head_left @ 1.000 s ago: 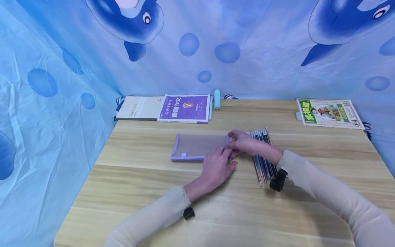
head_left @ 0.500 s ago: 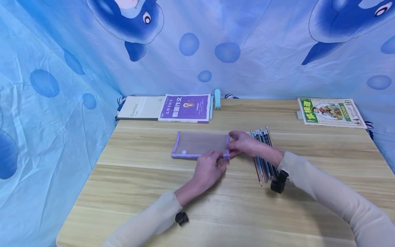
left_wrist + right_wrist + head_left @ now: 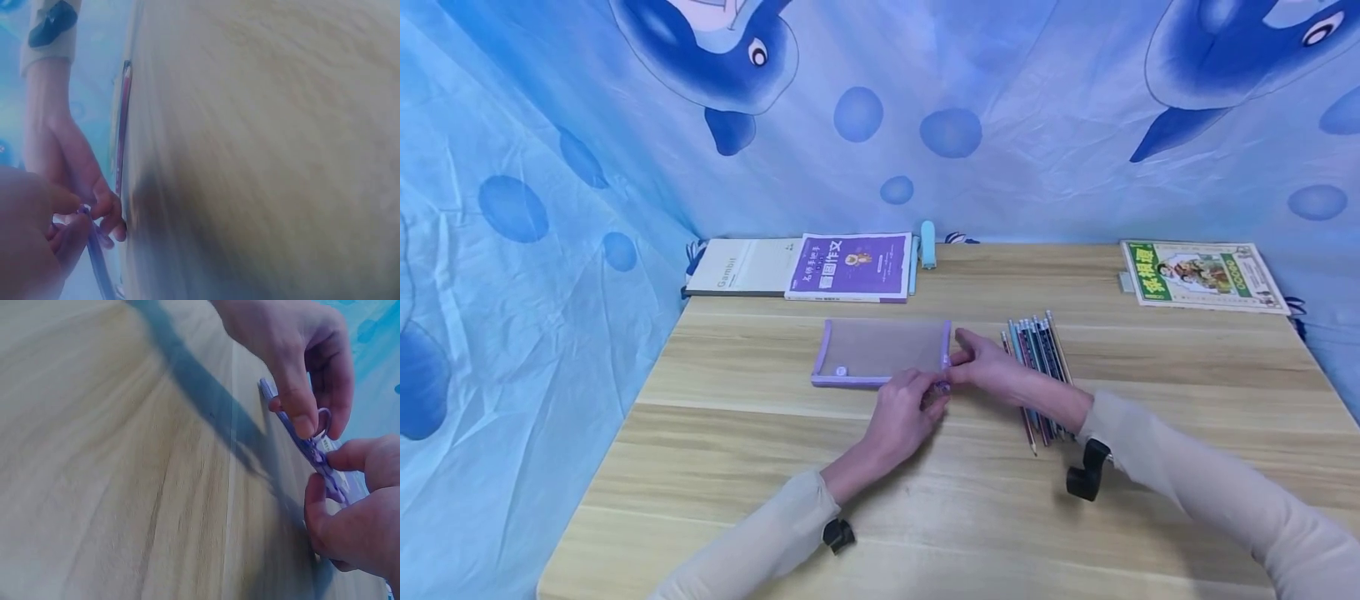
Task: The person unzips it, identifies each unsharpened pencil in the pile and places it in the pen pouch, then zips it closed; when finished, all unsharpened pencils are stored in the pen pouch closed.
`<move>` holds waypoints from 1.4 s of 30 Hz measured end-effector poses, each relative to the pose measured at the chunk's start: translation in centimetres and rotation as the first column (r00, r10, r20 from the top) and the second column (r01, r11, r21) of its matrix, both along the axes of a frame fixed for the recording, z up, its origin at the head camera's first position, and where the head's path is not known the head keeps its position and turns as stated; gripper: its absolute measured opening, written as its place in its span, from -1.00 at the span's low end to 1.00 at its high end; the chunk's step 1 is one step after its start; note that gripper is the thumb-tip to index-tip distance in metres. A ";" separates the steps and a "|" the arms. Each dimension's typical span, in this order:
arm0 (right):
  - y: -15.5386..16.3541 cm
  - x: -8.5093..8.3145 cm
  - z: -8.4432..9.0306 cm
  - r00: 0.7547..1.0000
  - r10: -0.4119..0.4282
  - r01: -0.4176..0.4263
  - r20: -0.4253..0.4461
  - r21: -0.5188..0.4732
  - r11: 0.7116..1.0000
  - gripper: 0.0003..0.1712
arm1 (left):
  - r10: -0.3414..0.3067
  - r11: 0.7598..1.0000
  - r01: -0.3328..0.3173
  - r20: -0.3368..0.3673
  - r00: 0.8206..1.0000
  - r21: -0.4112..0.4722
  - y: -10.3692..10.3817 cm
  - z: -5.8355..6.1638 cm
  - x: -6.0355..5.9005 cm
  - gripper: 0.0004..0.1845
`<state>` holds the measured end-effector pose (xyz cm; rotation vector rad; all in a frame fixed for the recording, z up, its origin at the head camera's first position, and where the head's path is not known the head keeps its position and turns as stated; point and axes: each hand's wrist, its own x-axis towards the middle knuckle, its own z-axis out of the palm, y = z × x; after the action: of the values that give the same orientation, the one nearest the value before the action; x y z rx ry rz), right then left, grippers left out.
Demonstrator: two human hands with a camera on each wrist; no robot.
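Observation:
A flat zip pencil pouch (image 3: 883, 343) with a see-through greyish panel and purple edging lies mid-table. At its near right corner, my left hand (image 3: 901, 421) pinches the zipper pull (image 3: 324, 419), a ring-shaped loop, between thumb and index finger. My right hand (image 3: 996, 367) pinches the pouch's right end, thumb and index finger on either side of the purple edge in the right wrist view. Both hands' fingertips are close together there. Partly under the right forearm lies a bunch of several pencils (image 3: 1036, 340), its middle hidden by the wrist.
Along the back left lie a pale notebook (image 3: 741, 265) and a purple book (image 3: 853, 265), with a light blue stapler (image 3: 928, 244) beside them. A green-and-white booklet (image 3: 1202, 275) lies at the back right. A blue patterned sheet (image 3: 1037, 183) hangs behind the wooden table (image 3: 985, 533).
My left hand has moved left from the pouch's right corner, along its near edge. My right hand keeps its grip on the right end. The pouch has shifted slightly left.

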<state>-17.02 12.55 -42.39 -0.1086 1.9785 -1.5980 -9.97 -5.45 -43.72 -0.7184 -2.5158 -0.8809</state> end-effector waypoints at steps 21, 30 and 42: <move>0.0 -0.3 0.2 0.999 0.025 -0.023 0.025 -0.080 0.997 0.08 | -0.006 0.996 0.002 -0.054 0.998 -0.087 -2.2 -0.5 -1.1 -0.83; 1.0 -0.8 0.1 0.999 0.039 -0.038 0.034 -0.027 0.999 0.10 | 0.052 0.996 -0.057 -0.076 0.996 -0.064 -6.0 -0.6 -0.9 -0.79; 2.3 -1.1 0.3 0.997 0.074 -0.074 0.010 0.052 0.996 0.11 | 0.161 0.983 -0.170 -0.114 0.980 -0.069 -12.8 -0.4 0.7 -0.75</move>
<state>-18.11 14.82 -42.08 -0.1529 1.9856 -1.4969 -9.24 -18.30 -44.12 -0.5548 -2.4820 -0.6712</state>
